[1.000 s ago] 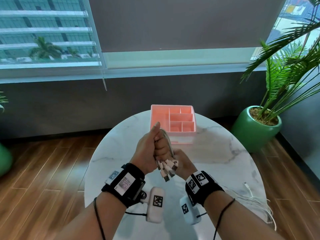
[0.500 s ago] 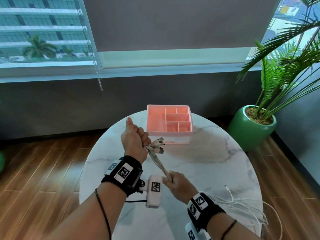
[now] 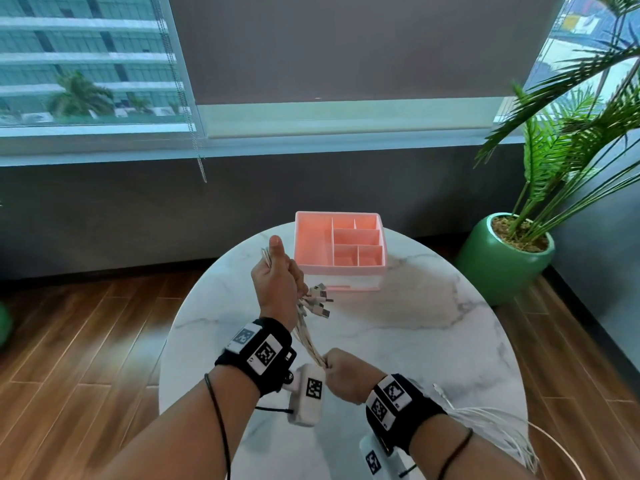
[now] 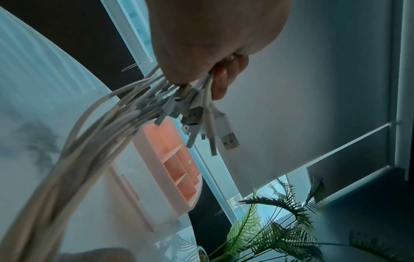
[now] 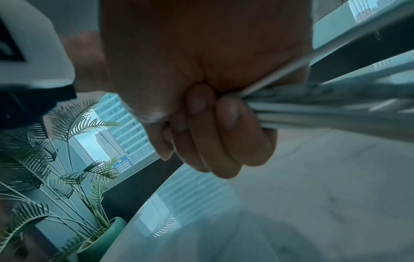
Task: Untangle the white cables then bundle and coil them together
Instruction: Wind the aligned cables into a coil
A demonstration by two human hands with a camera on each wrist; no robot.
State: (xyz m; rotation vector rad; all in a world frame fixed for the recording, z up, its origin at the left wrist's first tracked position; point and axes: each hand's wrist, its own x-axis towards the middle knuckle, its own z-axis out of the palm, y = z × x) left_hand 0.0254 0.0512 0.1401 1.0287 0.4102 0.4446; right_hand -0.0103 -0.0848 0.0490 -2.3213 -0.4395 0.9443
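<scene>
Left hand (image 3: 277, 285) grips white cables (image 3: 306, 336) near pink organizer (image 3: 339, 268); right hand (image 3: 346, 377) clamps them lower. Keep tension, wrap evenly.

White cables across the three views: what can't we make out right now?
- Cable count: the white cables run packed together in the head view; strands blur in the left wrist view.
- Grip inside the left hand and right hand: curled fingers hide it.
- Far cable ends: loose strands leave the head view's lower right edge.
- Right wrist view: cables motion-blurred, no plugs visible.
- Pink organizer compartments: floors only partly visible.
</scene>
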